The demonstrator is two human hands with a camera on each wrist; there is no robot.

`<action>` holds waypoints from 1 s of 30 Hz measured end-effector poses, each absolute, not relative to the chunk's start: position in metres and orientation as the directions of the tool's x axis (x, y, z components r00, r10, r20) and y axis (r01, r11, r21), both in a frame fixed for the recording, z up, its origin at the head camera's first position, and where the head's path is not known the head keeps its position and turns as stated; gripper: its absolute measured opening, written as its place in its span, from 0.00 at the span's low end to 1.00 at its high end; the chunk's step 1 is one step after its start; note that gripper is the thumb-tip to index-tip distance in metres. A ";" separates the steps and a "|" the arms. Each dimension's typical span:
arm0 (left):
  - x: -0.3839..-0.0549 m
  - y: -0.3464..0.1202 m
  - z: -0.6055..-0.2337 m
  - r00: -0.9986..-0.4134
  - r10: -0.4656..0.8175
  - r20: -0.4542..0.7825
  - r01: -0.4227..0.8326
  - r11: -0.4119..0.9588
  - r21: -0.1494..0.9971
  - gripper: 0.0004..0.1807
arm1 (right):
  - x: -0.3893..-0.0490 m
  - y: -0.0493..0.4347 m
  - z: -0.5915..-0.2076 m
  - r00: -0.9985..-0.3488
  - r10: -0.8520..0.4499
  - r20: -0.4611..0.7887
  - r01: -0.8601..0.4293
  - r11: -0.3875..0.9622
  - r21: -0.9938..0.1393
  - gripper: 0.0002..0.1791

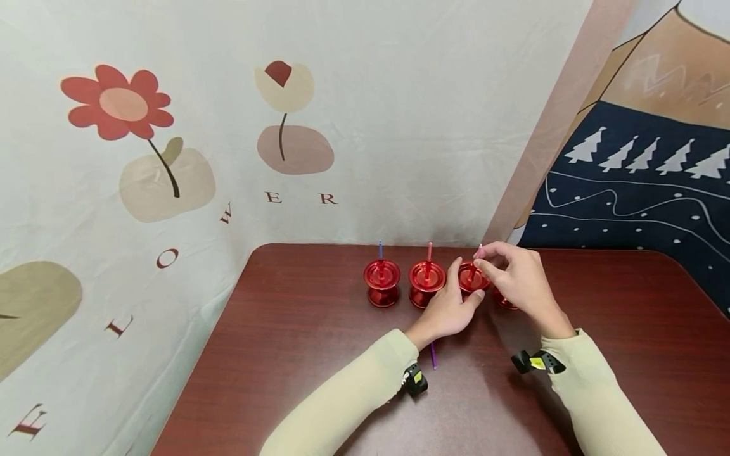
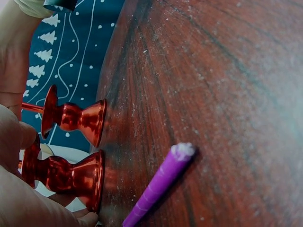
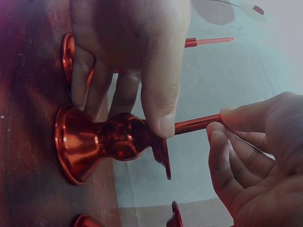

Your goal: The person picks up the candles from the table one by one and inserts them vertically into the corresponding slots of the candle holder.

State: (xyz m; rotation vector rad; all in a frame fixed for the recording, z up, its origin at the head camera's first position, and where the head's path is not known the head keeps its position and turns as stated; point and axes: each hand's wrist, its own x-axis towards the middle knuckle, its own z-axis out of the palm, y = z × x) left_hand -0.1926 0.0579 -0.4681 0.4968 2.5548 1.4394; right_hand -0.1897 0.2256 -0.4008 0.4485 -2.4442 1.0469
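My left hand (image 1: 449,311) grips a shiny red metal candle holder (image 3: 118,142), its thumb at the edge of the dish. At the top of that holder's upright tube (image 3: 196,124), my right hand (image 1: 520,280) pinches a small pink candle (image 1: 480,251); the fingers hide most of it. To the left stand two matching holders, one with a blue candle (image 1: 381,249) and one with a pink-red candle (image 1: 430,249), both upright. Another red holder (image 1: 504,300) is partly hidden behind my right hand. A purple candle (image 2: 158,187) lies on the table by my left wrist.
The holders stand in a row near the back edge of the dark red-brown wooden table (image 1: 274,354). Behind it hangs a pale cloth (image 1: 410,114) with printed flowers, and a navy cloth (image 1: 627,202) with white trees at the right.
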 end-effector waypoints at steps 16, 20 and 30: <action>-0.189 0.056 -0.459 -0.929 0.369 -0.009 0.192 0.505 0.841 0.45 | -0.189 0.222 -0.399 -0.856 -0.062 0.514 -0.433 0.631 -0.644 0.05; -0.187 0.055 -0.454 -0.927 0.375 0.002 0.212 0.519 0.828 0.44 | -0.185 0.223 -0.400 -0.856 -0.066 0.512 -0.426 0.650 -0.629 0.06; -0.194 0.058 -0.472 -0.928 0.371 0.048 0.241 0.493 0.836 0.44 | -0.154 0.231 -0.401 -0.881 -0.248 0.403 -0.446 0.722 -0.529 0.03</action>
